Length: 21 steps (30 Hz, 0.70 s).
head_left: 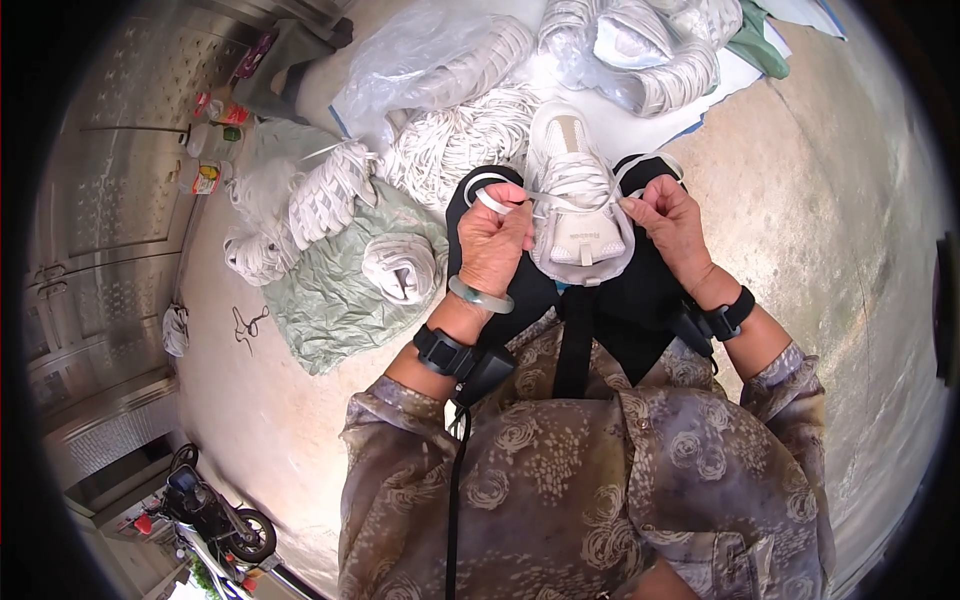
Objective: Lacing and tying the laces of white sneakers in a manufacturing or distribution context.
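Here a white sneaker (572, 195) rests on the person's lap, heel end near and toe pointing far, so the eyelet rows face up where both hands can get at them. The left hand (492, 245) is closed in a pinch on a flat white lace (492, 202), drawn out to the left of the shoe in a loop; the right hand (672, 222) is pinched shut on the lace's other end (640, 180), pulled out to the right. Held apart like this, the two ends seem to keep the crossings over the tongue taut. A pale green bangle (480, 296) and a black wrist strap (443, 352) sit on the left forearm, and a matching black strap (728, 315) on the right.

On the far side lies a heap of loose white laces (450, 145), within reach just past the shoe. To the left, a crumpled green bag (330, 290) carries a rolled lace bundle (400, 268) and another white sneaker (330, 195). Clear plastic bags (430, 60) with more white goods lie at the far edge.

The ground is bare, pale concrete (820, 230). An embossed metal door (110, 180) stands at the left, small bottles (210, 150) at its foot, and a parked scooter (215, 520) shows near the lower left.
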Motion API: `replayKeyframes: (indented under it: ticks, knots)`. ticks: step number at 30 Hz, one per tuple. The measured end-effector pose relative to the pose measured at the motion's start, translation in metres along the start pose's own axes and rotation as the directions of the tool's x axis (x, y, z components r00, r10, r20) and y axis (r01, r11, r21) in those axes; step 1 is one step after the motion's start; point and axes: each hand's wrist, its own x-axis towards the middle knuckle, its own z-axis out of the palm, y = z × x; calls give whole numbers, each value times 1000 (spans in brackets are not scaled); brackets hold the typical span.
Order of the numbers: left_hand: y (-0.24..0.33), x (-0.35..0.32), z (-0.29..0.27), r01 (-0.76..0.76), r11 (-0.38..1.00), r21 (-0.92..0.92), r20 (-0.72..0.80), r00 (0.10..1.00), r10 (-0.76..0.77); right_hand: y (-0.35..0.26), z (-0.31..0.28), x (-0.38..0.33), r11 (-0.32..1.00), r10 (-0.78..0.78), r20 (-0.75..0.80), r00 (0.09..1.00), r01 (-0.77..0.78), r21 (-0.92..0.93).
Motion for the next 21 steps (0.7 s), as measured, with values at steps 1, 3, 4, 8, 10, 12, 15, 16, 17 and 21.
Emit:
replayKeyframes:
  ticks: [1, 3, 4, 8, 10, 12, 15, 16, 17, 21]
  knots:
    - [-1, 0, 1, -6, 1000, 17, 6, 1000, 6, 0, 0, -1, 999, 4, 36, 999, -5, 33]
    - [-4, 1, 2, -17, 1000, 5, 3, 1000, 17, 0, -1, -1, 999, 9, 62, 998, -11, 38]
    - [-5, 2, 2, -23, 1000, -1, 1, 1000, 23, 0, -1, -1, 999, 11, 73, 997, -14, 37]
    - [-9, 5, 5, -54, 998, -43, -6, 999, 54, 0, -2, 1, 998, 8, 124, 992, -17, 68]
    - [-11, 6, 5, -70, 997, -42, 0, 998, 70, 0, -2, 2, 998, -10, 142, 990, 1, 66]
    - [-13, 6, 5, -81, 996, -48, 2, 997, 81, 1, -3, 2, 998, -15, 143, 990, 7, 62]
    - [-16, 6, 6, -143, 989, 31, -18, 989, 144, 0, -3, 2, 999, -7, 146, 989, 0, 51]
    - [-17, 7, 8, -171, 983, 73, -26, 985, 173, 0, -3, 2, 999, -4, 146, 989, -3, 48]
    - [-18, 7, 8, -188, 975, 118, -20, 981, 192, 0, -4, 2, 999, 0, 147, 989, -7, 46]
    - [-15, 9, 9, -203, 961, 190, 21, 979, 202, -2, -5, 2, 998, 37, 143, 989, -44, 44]
